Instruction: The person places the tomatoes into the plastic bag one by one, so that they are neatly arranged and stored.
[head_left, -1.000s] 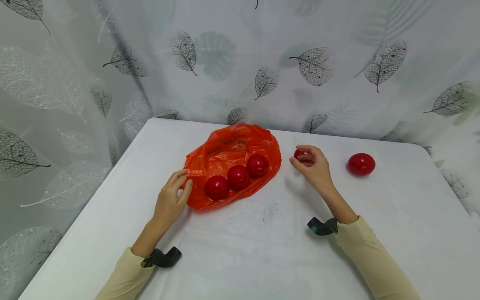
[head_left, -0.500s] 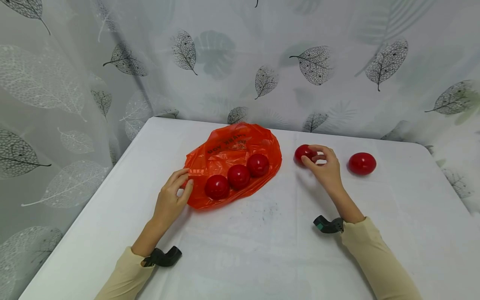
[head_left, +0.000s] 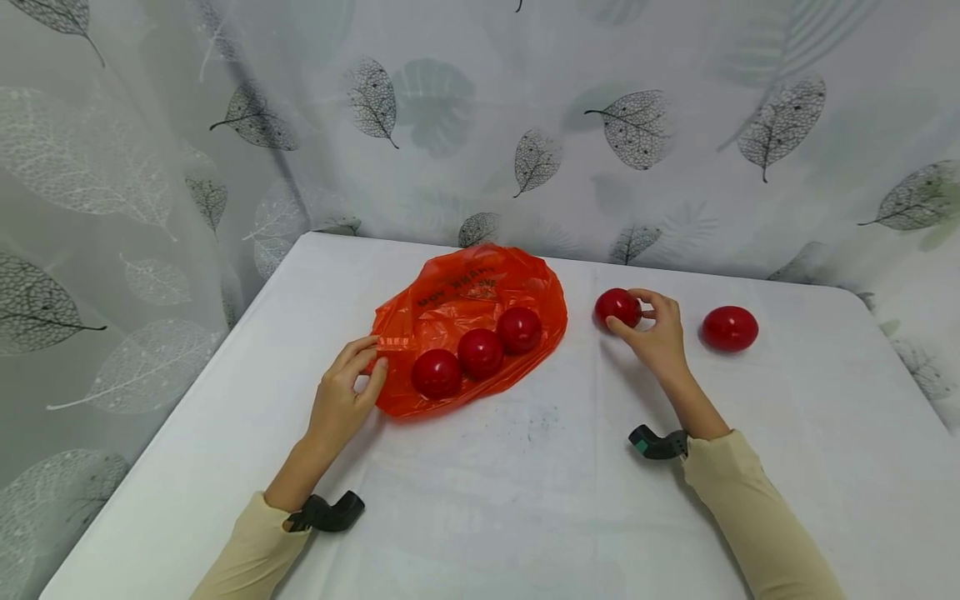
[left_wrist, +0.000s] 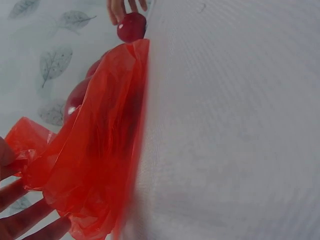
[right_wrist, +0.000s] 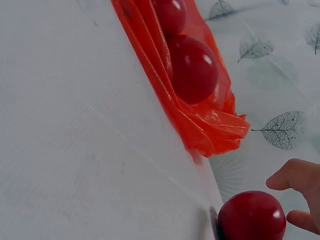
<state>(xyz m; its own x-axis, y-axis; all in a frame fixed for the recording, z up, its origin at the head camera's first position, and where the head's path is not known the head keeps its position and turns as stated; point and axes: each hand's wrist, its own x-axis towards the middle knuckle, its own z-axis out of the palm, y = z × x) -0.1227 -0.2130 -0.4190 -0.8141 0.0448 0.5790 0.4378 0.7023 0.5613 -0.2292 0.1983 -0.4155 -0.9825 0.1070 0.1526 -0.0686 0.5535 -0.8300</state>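
An orange-red plastic bag (head_left: 442,287) lies on the table, its left end pinched between the thumb and fingers of my left hand (head_left: 345,400). In the left wrist view the bag's crumpled end (left_wrist: 30,150) shows at those fingers. Three glossy dark-red balls (head_left: 481,354) sit in a row on the bag's near side. To the right of the bag rests another red ball (head_left: 615,307); my right hand (head_left: 660,337) is beside it, thumb and forefinger spread around its right side. The right wrist view shows a gap between one finger (right_wrist: 287,175) and that ball (right_wrist: 252,217).
Farther right on the white table (head_left: 510,492) lies one more red ball (head_left: 730,328), slightly oval. A leaf-patterned curtain (head_left: 480,108) hangs behind the table and along its left side. Each wrist wears a black camera mount (head_left: 333,512).
My right hand has shifted right from in front of the single ball, which now shows more fully. The ball itself has barely moved. My left hand stays on the bag.
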